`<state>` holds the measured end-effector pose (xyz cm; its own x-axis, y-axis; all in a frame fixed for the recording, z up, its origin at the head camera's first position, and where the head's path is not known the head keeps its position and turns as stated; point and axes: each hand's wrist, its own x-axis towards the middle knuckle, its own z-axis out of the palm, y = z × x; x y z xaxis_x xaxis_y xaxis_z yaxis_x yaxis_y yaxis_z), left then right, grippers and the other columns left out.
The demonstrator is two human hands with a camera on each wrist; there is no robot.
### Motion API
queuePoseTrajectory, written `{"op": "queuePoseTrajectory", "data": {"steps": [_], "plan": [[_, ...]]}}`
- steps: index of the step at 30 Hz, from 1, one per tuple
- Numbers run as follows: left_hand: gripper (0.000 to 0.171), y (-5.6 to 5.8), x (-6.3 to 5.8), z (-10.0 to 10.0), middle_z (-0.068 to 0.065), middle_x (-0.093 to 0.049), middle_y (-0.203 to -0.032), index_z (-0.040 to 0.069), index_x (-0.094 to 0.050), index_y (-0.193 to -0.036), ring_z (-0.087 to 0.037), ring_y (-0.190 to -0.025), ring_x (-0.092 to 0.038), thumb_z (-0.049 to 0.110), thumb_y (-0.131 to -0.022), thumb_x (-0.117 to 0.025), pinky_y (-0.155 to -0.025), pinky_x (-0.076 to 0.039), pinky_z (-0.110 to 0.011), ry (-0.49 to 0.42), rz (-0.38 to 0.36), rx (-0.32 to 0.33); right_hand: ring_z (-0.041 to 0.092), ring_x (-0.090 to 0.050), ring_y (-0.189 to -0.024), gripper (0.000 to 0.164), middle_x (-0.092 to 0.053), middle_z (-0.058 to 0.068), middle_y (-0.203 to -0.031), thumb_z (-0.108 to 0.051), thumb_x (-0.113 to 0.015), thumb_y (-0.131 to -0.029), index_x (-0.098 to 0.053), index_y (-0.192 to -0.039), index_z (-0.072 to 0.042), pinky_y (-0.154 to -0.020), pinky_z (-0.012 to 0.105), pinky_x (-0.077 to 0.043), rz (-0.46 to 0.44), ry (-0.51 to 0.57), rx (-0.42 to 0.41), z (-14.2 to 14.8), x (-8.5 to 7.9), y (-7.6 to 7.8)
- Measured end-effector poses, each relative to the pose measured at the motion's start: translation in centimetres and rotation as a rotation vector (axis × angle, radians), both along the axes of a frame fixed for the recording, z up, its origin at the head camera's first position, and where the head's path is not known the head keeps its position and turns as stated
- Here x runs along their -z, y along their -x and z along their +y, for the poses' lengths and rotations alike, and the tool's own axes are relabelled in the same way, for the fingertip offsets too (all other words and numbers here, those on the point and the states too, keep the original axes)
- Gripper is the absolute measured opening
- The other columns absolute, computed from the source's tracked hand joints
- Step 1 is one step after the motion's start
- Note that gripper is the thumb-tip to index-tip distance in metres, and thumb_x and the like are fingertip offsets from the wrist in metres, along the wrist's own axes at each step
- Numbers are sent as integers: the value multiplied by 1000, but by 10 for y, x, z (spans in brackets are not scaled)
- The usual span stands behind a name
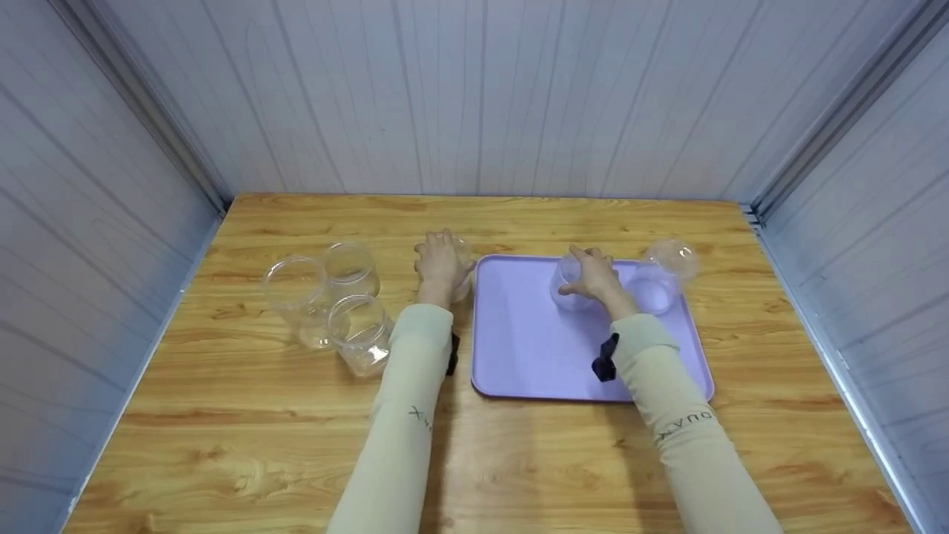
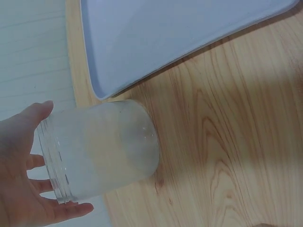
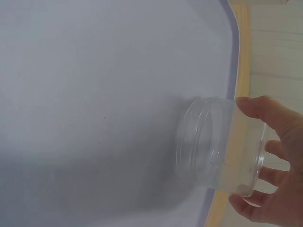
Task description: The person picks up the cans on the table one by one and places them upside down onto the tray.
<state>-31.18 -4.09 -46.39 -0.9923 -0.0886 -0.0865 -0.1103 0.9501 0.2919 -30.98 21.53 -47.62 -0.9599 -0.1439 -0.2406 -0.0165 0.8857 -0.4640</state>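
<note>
My left hand [image 1: 439,263] grips a clear plastic jar [image 2: 102,151] by its threaded rim from above. Thumb and fingers spread around that rim, and the jar stands upright on the wood just left of the purple tray [image 1: 530,356]. Over the tray, my right hand [image 1: 595,278] holds a second clear jar [image 3: 222,144] near its base. This one is upside down, threaded rim toward the tray surface close to the back edge. Another clear jar [image 1: 654,289] stands at the tray's back right corner, to the right of my right hand.
Three clear jars stand grouped on the table's left side: a front one [image 1: 361,334], a back one [image 1: 351,271] and a left one [image 1: 296,293]. Pale panel walls [image 1: 474,96] close off the wooden table [image 1: 259,445] at the back and both sides.
</note>
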Motion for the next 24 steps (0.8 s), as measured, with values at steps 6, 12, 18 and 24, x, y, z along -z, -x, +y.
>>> {"op": "queuePoseTrajectory", "data": {"steps": [6, 12, 18, 24], "plan": [[75, -1, 0, 0, -23, -33, -127, 2, -30, -136, -40, -109, -38, 44, -81, -59, -75, -48, -42, -14, 18, 11, 46, -11, -124, 87, -20, 26, -136, -22, -73, -73, -21, -141, -8, -96, 60, -19, -4, 15, -2, 0, 1, -1], [75, -2, -1, 1, -21, -36, -123, 3, -33, -133, -37, -106, -39, 47, -79, -60, -73, -48, -41, -8, 39, 10, 46, -9, -124, 88, -18, 26, -137, -20, -73, -72, -20, -141, -7, -95, 61, -19, -4, 28, -1, -1, 2, -2], [75, -4, -4, 1, -19, -39, -119, 2, -37, -131, -34, -104, -41, 47, -76, -62, -74, -47, -40, -23, 51, 2, 50, -5, -124, 93, -14, 27, -138, -24, -75, -70, -17, -142, -8, -95, 62, -19, -24, 19, -10, -1, 3, -1], [76, -3, -11, 0, -19, -37, -124, 4, -35, -134, -36, -107, -38, 47, -77, -62, -75, -47, -41, -46, 32, -2, 51, -1, -124, 98, -8, 30, -140, -30, -74, -70, -12, -143, -9, -94, 65, -15, -51, 16, -13, 3, -2, -2]]}}
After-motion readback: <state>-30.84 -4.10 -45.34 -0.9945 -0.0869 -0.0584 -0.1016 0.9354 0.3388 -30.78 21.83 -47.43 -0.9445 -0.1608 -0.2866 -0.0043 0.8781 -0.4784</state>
